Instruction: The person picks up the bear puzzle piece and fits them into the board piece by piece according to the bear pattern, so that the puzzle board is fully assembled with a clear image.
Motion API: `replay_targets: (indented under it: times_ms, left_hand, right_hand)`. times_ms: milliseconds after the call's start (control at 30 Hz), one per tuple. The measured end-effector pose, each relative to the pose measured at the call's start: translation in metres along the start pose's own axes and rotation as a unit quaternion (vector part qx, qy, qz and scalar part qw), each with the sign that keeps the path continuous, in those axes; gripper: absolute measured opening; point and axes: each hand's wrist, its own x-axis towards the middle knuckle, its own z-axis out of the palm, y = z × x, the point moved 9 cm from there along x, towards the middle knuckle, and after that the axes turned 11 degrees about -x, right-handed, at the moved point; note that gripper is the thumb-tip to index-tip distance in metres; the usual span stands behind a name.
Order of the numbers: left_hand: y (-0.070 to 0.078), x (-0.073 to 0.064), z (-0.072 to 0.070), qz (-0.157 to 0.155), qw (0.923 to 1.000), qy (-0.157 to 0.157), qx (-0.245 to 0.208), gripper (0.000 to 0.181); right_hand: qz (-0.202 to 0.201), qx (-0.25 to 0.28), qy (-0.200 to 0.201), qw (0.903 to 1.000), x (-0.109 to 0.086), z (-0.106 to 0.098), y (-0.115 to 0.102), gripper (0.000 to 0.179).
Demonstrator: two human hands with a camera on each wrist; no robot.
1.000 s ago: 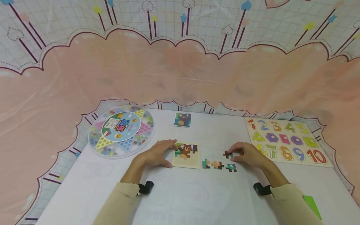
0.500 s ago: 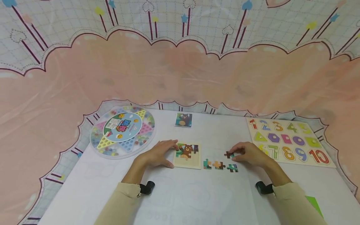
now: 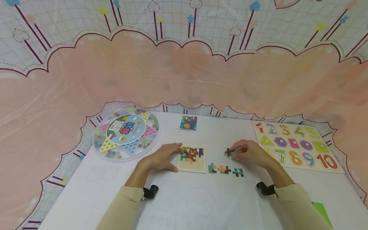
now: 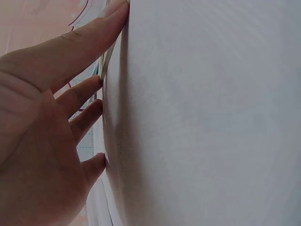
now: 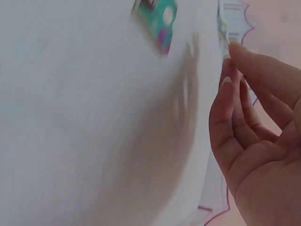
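A small wooden puzzle tray [image 3: 191,167] shows a partly assembled bear picture. My left hand [image 3: 161,157] rests at its left side, fingers fairly straight, with thumb and fingertips spread along the edge; in the left wrist view the thumb [image 4: 110,16] lies at the edge. To the right of the tray, my right hand [image 3: 250,154] pinches a dark brown and green puzzle piece [image 3: 228,152] between thumb and fingers. Three more pieces lie below it in a row: a green-and-orange puzzle piece [image 3: 212,168], a tan-and-brown puzzle piece [image 3: 224,169] and a teal puzzle piece [image 3: 238,172].
A bear picture card [image 3: 188,123] lies behind the tray. On the left is a round Chinese checkers set [image 3: 126,134] with colored marbles. A wooden number board [image 3: 299,147] lies at the right, partly behind my right hand. A green sheet [image 3: 322,212] shows by the right sleeve.
My right hand has lifted the dark puzzle piece and shifted it slightly left and away from me. My left hand stays at the tray's edge.
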Motion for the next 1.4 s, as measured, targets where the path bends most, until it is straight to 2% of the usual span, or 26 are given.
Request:
replay_targets:
  times_ms: [300, 533, 833, 1067, 1400]
  left_hand:
    - [-0.002, 0.001, 0.001, -0.004, 1.0000, -0.002, 0.004, 0.059]
    - [0.000, 0.002, 0.000, -0.001, 1.0000, -0.003, 0.006, 0.060]
    - [0.000, 0.001, 0.000, -0.005, 1.0000, -0.004, 0.007, 0.060]
    - [0.000, 0.000, 0.001, -0.005, 1.0000, -0.006, 0.005, 0.059]
    - [0.000, 0.000, 0.000, -0.006, 0.9999, -0.007, 0.007, 0.059]
  right_hand:
    - [0.007, 0.002, -0.005, 1.0000, 0.014, 0.029, -0.031, 0.026]
    - [-0.001, 0.021, 0.010, 0.9997, 0.026, 0.045, -0.053, 0.026]
    - [-0.016, 0.006, 0.028, 0.9995, 0.039, 0.064, -0.077, 0.020]
    - [-0.006, -0.027, 0.037, 0.9989, 0.043, 0.075, -0.082, 0.018]
    - [0.010, -0.062, 0.051, 0.9967, 0.043, 0.077, -0.086, 0.015]
